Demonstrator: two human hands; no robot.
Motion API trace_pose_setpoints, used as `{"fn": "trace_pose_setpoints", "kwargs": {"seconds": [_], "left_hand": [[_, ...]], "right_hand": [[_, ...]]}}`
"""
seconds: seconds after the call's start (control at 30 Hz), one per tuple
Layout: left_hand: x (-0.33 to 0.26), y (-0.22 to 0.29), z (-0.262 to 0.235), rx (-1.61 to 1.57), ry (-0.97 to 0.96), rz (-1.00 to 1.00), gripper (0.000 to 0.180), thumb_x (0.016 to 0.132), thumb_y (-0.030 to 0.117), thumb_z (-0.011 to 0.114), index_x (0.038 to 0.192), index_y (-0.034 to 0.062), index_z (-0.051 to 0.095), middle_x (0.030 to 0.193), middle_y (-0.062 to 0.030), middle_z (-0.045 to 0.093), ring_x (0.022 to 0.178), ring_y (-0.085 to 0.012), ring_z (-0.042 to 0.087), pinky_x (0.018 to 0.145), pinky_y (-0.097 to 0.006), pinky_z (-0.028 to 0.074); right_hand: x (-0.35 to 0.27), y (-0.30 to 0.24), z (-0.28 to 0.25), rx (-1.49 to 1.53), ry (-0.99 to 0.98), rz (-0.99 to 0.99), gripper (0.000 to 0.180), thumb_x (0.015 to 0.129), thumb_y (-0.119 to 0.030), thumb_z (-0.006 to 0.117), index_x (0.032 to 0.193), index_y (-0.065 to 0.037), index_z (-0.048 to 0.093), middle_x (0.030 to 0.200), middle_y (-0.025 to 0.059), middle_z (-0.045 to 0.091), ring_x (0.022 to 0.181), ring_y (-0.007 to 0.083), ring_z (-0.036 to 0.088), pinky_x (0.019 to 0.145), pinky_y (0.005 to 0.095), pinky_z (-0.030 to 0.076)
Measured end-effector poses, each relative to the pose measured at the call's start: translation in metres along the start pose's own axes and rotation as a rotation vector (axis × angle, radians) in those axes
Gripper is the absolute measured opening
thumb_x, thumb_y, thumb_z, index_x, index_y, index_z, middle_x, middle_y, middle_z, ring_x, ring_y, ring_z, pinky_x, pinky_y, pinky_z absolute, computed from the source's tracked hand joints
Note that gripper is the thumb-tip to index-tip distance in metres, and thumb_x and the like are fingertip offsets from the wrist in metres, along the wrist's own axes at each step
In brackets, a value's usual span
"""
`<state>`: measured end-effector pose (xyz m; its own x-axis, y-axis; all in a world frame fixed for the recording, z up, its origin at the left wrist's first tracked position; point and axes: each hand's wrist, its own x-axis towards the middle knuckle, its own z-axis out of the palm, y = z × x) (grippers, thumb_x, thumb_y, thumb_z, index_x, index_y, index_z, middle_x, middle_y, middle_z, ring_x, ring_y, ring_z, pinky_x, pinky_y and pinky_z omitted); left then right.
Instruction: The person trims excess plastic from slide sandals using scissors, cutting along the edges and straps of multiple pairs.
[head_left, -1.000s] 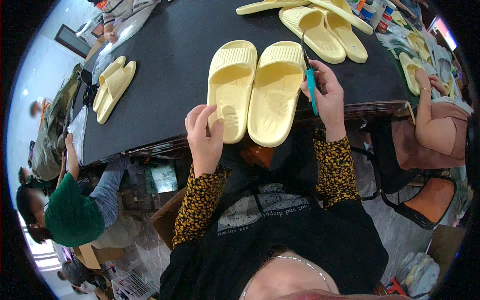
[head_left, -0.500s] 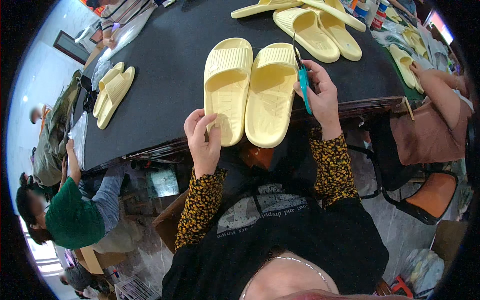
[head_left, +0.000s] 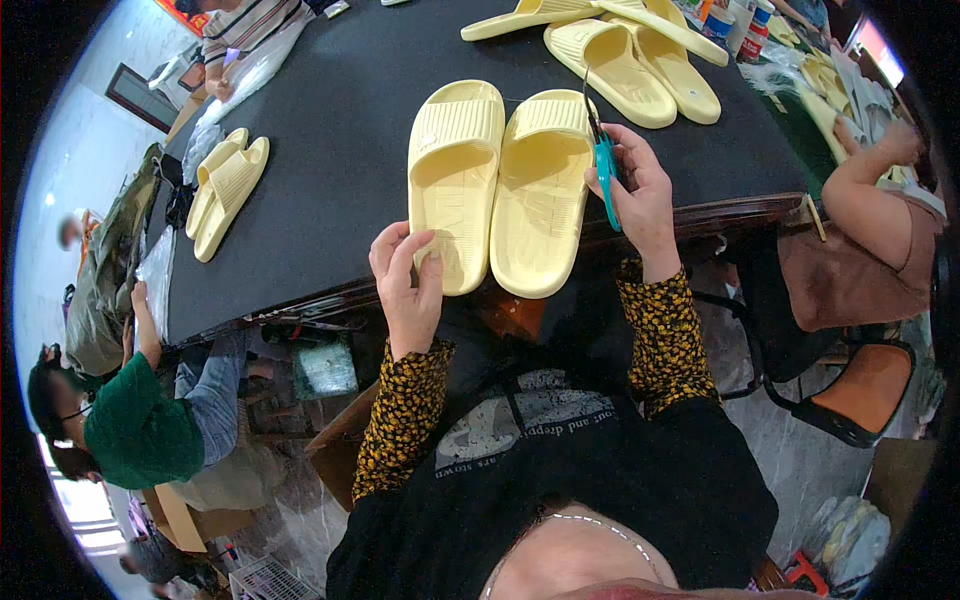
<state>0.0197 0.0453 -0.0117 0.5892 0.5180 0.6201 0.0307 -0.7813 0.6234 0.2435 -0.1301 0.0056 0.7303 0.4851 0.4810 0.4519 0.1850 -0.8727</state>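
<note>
Two pale yellow slide slippers lie side by side, toes pointing away from me, at the table's near edge. My left hand point(head_left: 408, 285) grips the heel edge of the left slipper point(head_left: 452, 185), thumb over its footbed. Close against the outer side of the right slipper point(head_left: 538, 205), my right hand point(head_left: 637, 185) is closed round scissors point(head_left: 606, 165) with teal handles. Their slim dark blades point away from me, beside the slipper's strap. Whether my right fingers also touch the slipper is hard to tell.
More yellow slippers point(head_left: 635, 75) are piled at the far right of the dark table point(head_left: 340, 150), and another pair point(head_left: 228, 190) lies on its left. Bottles point(head_left: 755, 35) stand at the back right. Co-workers point(head_left: 140, 430) sit around the table; an orange-seated chair point(head_left: 862, 390) is at right.
My hands, the slippers and the scissors have barely moved. At the right, a co-worker's arm has lifted away from the slipper there.
</note>
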Motion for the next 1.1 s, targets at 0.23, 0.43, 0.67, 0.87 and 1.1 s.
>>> {"fn": "trace_pose_setpoints", "kwargs": {"seconds": [0.23, 0.43, 0.67, 0.87, 1.1], "left_hand": [[0.020, 0.016, -0.006, 0.185, -0.041, 0.033, 0.028, 0.079, 0.002, 0.065, 0.107, -0.0002, 0.061, 0.119, -0.0168, 0.053, 0.110, -0.0325, 0.050, 0.093, -0.039, 0.043], [0.054, 0.034, 0.012, 0.326, -0.202, 0.182, 0.032, 0.081, 0.017, 0.070, 0.107, 0.0014, 0.062, 0.113, -0.0158, 0.057, 0.105, -0.0326, 0.052, 0.092, -0.042, 0.040], [0.106, 0.043, 0.045, 0.464, -0.411, 0.121, 0.035, 0.086, 0.032, 0.064, 0.087, -0.0030, 0.063, 0.101, -0.0184, 0.061, 0.100, -0.0347, 0.056, 0.086, -0.042, 0.045], [0.104, 0.035, 0.059, 0.515, -0.295, 0.196, 0.028, 0.087, 0.025, 0.061, 0.083, -0.0019, 0.065, 0.091, -0.0186, 0.063, 0.091, -0.0347, 0.059, 0.084, -0.043, 0.046], [0.072, 0.036, 0.011, 0.608, -0.197, 0.355, 0.016, 0.082, 0.016, 0.063, 0.084, 0.0000, 0.064, 0.093, -0.0141, 0.059, 0.089, -0.0299, 0.056, 0.081, -0.043, 0.042]], "right_hand": [[0.000, -0.003, 0.000, 0.059, -0.015, 0.018, 0.050, 0.082, -0.006, 0.072, 0.127, 0.000, 0.050, 0.098, 0.0067, 0.063, 0.087, 0.0078, 0.059, 0.075, 0.0225, 0.051], [-0.001, -0.001, -0.002, -0.005, 0.000, -0.028, 0.050, 0.081, -0.004, 0.071, 0.126, -0.001, 0.050, 0.096, 0.0050, 0.064, 0.085, 0.0085, 0.060, 0.075, 0.0232, 0.052], [0.001, -0.001, -0.002, 0.020, -0.019, 0.016, 0.050, 0.080, -0.003, 0.071, 0.126, -0.002, 0.051, 0.099, 0.0061, 0.065, 0.086, 0.0096, 0.061, 0.078, 0.0253, 0.051], [-0.001, 0.000, -0.002, 0.027, -0.017, 0.026, 0.051, 0.079, -0.004, 0.072, 0.125, -0.002, 0.052, 0.099, 0.0076, 0.066, 0.089, 0.0113, 0.062, 0.081, 0.0269, 0.050], [-0.015, -0.006, -0.003, 0.010, -0.089, -0.006, 0.048, 0.078, -0.001, 0.072, 0.123, 0.001, 0.053, 0.105, 0.0086, 0.065, 0.094, 0.0110, 0.061, 0.085, 0.0271, 0.050]]}}
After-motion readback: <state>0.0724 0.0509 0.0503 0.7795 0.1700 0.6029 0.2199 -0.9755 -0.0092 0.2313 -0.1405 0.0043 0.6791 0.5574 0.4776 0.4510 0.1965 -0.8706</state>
